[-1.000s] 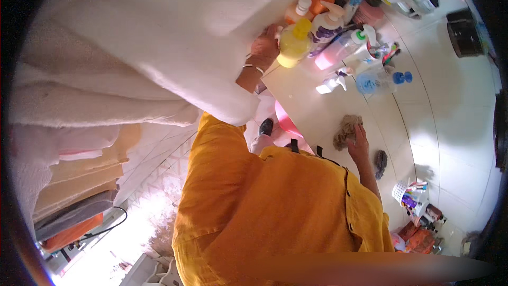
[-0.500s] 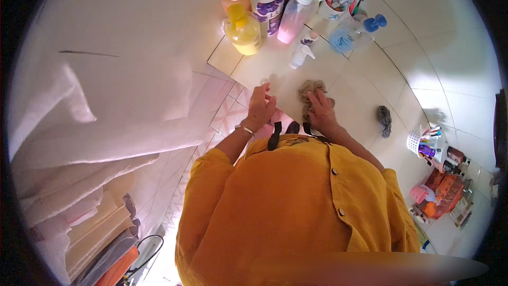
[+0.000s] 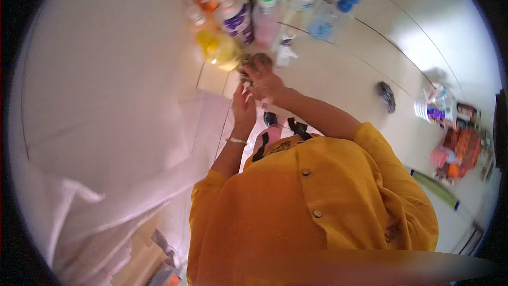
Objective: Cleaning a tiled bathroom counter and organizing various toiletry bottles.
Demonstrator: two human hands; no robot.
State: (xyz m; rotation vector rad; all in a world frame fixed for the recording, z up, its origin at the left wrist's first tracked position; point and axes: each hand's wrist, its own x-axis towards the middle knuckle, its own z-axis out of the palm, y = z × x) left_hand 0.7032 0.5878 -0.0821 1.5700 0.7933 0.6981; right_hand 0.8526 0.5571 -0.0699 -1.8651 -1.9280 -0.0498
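Note:
My right hand point(image 3: 264, 85) presses a crumpled grey-brown cloth point(image 3: 260, 63) to the pale tiled counter, fingers spread over it. The cloth lies right beside a yellow pump bottle point(image 3: 222, 53). My left hand point(image 3: 243, 108) is just below and left of the right one, at the counter's near edge. Its fingers are blurred but look apart; a small pale spot between them is too smeared to name. Behind the cloth stand a white and purple pump bottle point(image 3: 236, 18) and a pink pump bottle point(image 3: 266, 21). A small white bottle point(image 3: 286, 53) is to the right.
A clear blue pump bottle point(image 3: 321, 27) and a cup of small items point(image 3: 302, 2) stand farther back. A dark grey scouring pad point(image 3: 386, 97) lies at right, before a white basket point(image 3: 422, 108) and several red packets point(image 3: 465, 151). A white wall fills the left.
My right hand has slid the cloth left and away from me, up to the yellow bottle. My left hand has shifted slightly left and down. The whole view has turned.

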